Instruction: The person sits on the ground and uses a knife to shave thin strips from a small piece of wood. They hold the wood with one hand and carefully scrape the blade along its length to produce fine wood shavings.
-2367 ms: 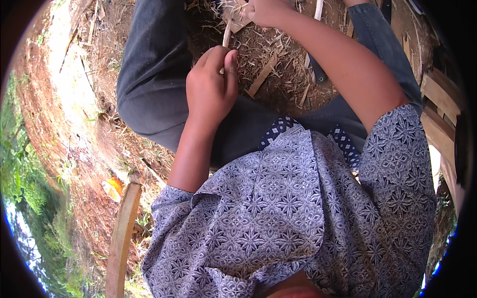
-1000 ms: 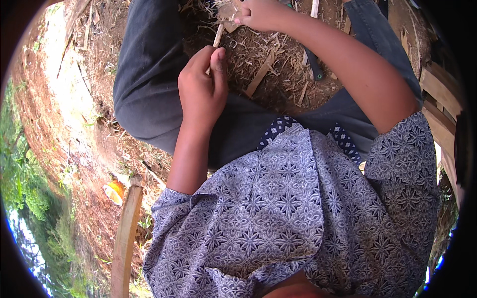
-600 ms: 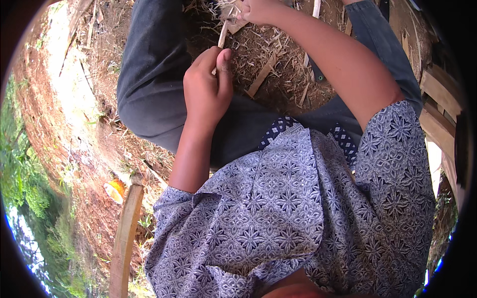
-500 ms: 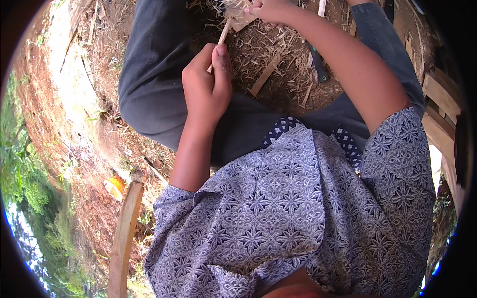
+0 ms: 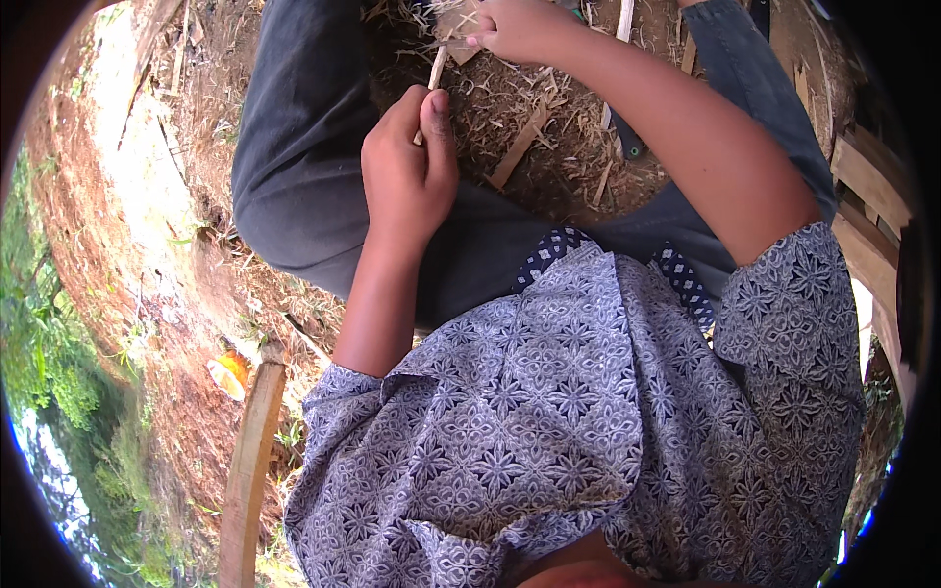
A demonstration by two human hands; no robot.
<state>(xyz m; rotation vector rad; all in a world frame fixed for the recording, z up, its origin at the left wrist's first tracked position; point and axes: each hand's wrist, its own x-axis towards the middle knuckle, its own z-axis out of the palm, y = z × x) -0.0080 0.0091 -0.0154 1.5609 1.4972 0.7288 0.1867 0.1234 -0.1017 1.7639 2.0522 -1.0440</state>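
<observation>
My left hand is closed around a thin, pale wooden stick, thumb along its side. The stick points away from me, its far end beside a small flat piece of wood on the ground. At the top edge, my right hand is beside that far end with its fingers curled together. What they grip, if anything, I cannot make out. Pale wood shavings lie around and below both hands.
Between my legs lies a flat strip of wood. A dark tool handle with a green-ringed hole is partly behind my right forearm. Wooden slats stand at the right, a curved wooden post and an orange object at the left.
My right hand and forearm have come nearer to me, covering more of the dark handle. My left hand and the stick have barely moved.
</observation>
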